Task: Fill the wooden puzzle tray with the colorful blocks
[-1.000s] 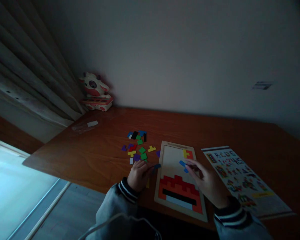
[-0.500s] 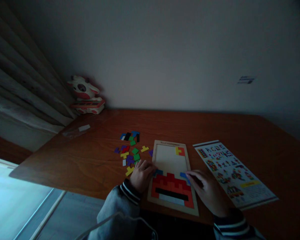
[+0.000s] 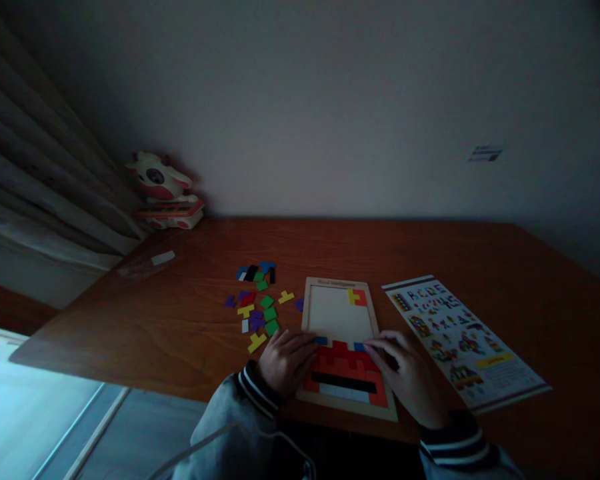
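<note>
A wooden puzzle board point(image 3: 305, 320) lies before me. Red and orange pieces point(image 3: 347, 360), a long black bar point(image 3: 344, 383) and a white strip point(image 3: 343, 393) fill its lower part. My left hand point(image 3: 286, 363) reaches over the board's left edge, fingers stretched out, with fingertips beside a blue piece point(image 3: 321, 340). On the right, thumb and forefinger of my right hand point(image 3: 407, 377) are closed at another blue puzzle piece point(image 3: 359, 347), partly hidden by the fingertips, at the top of the red rows. A yellow piece point(image 3: 353, 297) and an orange piece point(image 3: 361, 298) sit in the board's upper right corner.
Loose coloured pieces point(image 3: 267, 302) are scattered left of the board. A printed pattern sheet point(image 3: 500, 380) lies to the right. At the back left stands a cow-shaped toy keyboard point(image 3: 167, 210), near a clear plastic wrapper point(image 3: 143, 267). A cable point(image 3: 195, 448) crosses my left sleeve.
My left fingers have stretched flatter over the board's left side. The blue piece at my right fingertips has shifted down against the red pieces. The whole view has moved slightly.
</note>
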A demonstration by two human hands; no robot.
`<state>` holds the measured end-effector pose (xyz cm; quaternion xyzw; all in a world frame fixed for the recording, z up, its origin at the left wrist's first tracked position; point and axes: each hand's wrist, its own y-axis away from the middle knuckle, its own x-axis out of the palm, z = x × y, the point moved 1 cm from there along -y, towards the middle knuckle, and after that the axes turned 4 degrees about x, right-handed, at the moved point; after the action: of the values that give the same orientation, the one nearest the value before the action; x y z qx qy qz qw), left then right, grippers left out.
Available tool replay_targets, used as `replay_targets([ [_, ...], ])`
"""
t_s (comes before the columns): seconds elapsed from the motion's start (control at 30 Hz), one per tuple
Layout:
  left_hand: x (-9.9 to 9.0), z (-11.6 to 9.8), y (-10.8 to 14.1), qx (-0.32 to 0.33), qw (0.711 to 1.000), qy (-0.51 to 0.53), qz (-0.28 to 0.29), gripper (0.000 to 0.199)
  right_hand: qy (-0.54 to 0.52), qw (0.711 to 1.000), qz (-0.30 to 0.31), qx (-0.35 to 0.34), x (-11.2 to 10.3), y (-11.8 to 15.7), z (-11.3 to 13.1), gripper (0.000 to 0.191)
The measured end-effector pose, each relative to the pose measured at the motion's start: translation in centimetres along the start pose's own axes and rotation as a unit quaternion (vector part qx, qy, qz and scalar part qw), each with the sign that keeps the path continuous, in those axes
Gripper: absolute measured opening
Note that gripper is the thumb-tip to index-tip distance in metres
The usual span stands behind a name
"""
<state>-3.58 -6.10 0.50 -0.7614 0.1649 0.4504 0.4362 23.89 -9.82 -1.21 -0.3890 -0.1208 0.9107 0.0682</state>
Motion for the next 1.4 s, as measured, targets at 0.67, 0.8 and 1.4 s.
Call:
replay_targets([
  [0.67, 0.08, 0.44, 0.09, -0.008, 1.000, 0.005, 0.017, 0.029, 0.009, 1.000, -0.004, 0.005, 0.44, 0.25, -0.55, 0.021],
  [0.8, 0.12, 0.61, 0.24, -0.023, 0.999, 0.026, -0.009, 0.024, 0.001, 1.000, 0.000, 0.009, 0.37, 0.23, -0.40, 0.021],
  [1.4, 0.10, 0.32, 0.23, 0.017, 0.999, 0.022, -0.030, 0.022, 0.005, 1.000, -0.015, -0.003, 0.23, 0.15, -0.25, 0.019],
])
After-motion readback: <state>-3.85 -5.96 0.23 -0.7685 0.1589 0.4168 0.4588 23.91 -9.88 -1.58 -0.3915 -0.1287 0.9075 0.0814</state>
